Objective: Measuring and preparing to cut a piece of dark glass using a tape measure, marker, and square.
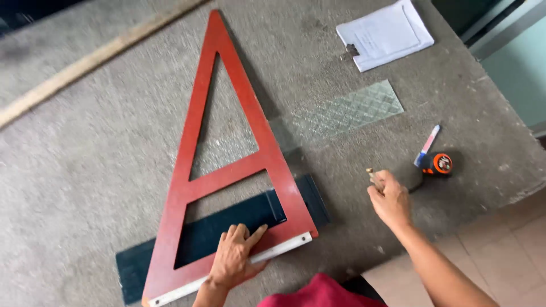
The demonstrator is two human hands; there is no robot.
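Single view, head-worn camera. Looks steeply down and forward over grey bench from person's standing spot at near edge. Frame tilted slightly: bench edge runs diagonal at lower right, tiled floor showing beyond it. Close range, arm's reach: left hand low centre, right hand right of centre, forearms entering from bottom. Red triangular square fills middle, apex toward top. Far bench edge cut at upper left. No second view, no overlap.
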